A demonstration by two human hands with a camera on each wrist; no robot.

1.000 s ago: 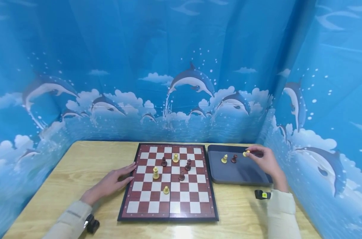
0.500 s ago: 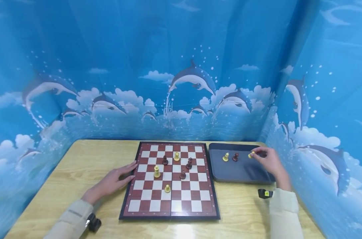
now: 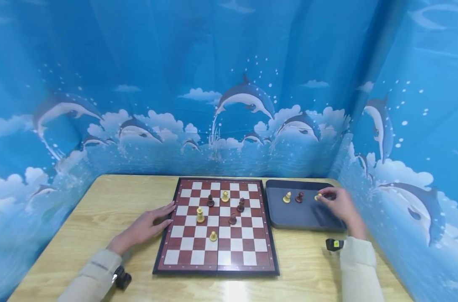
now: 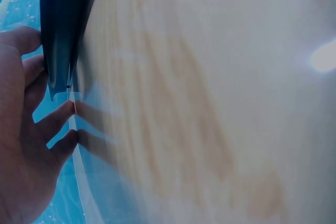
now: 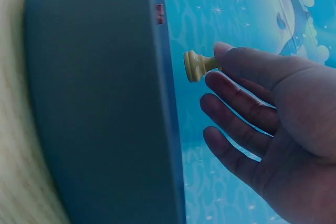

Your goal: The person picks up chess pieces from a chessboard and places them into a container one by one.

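Observation:
Over the right part of the dark grey tray (image 3: 300,217), my right hand (image 3: 342,206) pinches a yellow chess piece (image 5: 195,66) between thumb and index finger. Its round base shows in the right wrist view, apart from the tray; its top is hidden by the fingers. The other fingers of that hand are loosely bent. My left hand (image 3: 145,226) rests with spread fingers against the left edge of the chessboard (image 3: 236,256). In the tray stand a yellow chess piece (image 3: 287,197) and a dark brown one (image 3: 299,197).
Several pieces stand on the board, among them a tall yellow piece (image 3: 200,215), a yellow pawn (image 3: 213,236) and a dark brown piece (image 3: 241,205). The tray lies close beside the board's right edge. A blue dolphin curtain (image 3: 157,84) hangs behind the wooden table (image 3: 85,218).
My right hand has moved slightly right over the tray with the yellow chess piece, then lowered a little. My left hand stays at the board's edge. The head view has shifted a bit.

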